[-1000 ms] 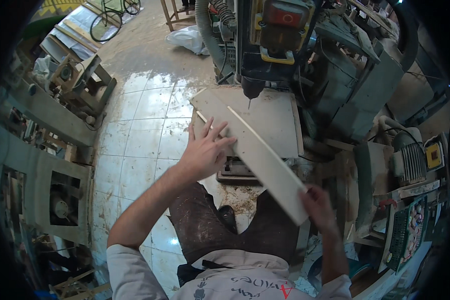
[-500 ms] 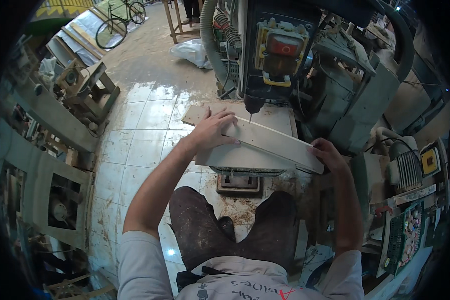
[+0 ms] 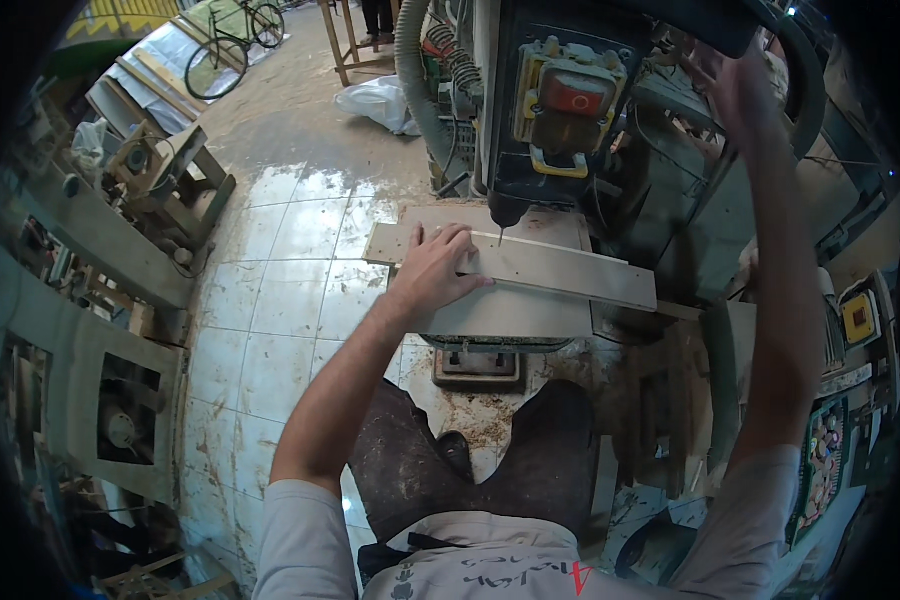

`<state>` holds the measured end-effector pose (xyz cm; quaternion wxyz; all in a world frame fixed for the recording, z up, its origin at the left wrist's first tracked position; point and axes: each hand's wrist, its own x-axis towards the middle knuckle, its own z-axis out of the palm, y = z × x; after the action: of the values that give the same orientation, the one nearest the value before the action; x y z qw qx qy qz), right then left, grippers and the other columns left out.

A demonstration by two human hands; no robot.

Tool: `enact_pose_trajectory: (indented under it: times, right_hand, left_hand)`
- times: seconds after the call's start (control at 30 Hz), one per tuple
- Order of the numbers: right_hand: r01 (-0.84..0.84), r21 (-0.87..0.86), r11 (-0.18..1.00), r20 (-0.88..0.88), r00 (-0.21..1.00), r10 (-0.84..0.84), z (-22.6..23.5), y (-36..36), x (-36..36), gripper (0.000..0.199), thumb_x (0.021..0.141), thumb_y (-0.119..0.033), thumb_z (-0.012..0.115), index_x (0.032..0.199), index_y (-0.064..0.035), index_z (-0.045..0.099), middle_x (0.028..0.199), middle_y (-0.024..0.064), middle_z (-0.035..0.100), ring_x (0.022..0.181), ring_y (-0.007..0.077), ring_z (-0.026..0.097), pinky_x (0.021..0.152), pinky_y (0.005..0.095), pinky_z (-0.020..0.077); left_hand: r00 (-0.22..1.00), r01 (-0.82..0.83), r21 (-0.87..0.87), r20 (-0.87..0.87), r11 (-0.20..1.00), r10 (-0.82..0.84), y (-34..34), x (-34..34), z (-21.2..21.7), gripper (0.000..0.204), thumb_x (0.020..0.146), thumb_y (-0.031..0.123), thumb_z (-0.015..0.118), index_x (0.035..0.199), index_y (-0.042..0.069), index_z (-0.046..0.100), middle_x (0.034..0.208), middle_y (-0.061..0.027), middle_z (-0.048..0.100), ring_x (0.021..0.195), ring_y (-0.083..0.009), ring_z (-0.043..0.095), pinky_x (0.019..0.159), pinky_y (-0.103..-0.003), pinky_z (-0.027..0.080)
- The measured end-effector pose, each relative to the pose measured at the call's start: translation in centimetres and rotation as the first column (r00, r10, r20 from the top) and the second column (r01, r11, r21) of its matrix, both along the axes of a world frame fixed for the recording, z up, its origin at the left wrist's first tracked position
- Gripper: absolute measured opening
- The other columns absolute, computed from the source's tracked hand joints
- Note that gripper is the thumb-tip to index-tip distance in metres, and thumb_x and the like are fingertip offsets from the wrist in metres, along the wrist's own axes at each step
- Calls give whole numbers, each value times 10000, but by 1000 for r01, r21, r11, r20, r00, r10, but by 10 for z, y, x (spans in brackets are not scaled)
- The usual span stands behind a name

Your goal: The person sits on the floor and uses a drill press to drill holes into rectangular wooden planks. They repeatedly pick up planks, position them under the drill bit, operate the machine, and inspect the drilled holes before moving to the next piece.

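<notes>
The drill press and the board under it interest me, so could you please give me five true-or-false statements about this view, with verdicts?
1. The left hand touches the long pale board. True.
2. The right hand touches the board too. False: it is raised off the board, on the picture's right.
3. The drill bit points downward. True.
4. The drill press has an all-blue switch. False: it is red and yellow.
5. A bicycle shows at upper left. True.

Lettering point(image 3: 579, 577) marks the pale shirt point(image 3: 490, 540), a ring sign point(image 3: 586, 101) the red switch point(image 3: 566, 97).
</notes>
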<state>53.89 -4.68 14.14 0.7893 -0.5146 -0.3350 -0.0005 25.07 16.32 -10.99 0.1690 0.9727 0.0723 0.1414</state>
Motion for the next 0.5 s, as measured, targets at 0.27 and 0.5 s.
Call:
enact_pose_trajectory:
  times: [0.27, 0.5]
  right_hand:
    - [-108, 224, 969, 74, 993, 93, 64, 17, -63, 391, 1022, -284, 361, 1246, -7, 524, 1179, 150, 590, 1030, 256, 592, 902, 384, 508]
    - [-302, 155, 941, 581, 798, 160, 40, -13, -60, 373, 1044, -254, 323, 1260, -16, 513, 1153, 128, 603, 979, 222, 609, 866, 335, 529]
  left_hand:
    - [999, 4, 18, 50, 1000, -5, -21, 8, -1, 460, 816, 440, 693, 1032, 57, 555, 1337, -138, 487, 1289, -301, 440, 1102, -643, 190]
    - [998, -36, 2, 45, 999, 36, -26, 3, -2, 441, 820, 439, 687, 1007, 64, 550, 1334, -137, 482, 1304, -305, 416, 1090, -664, 189]
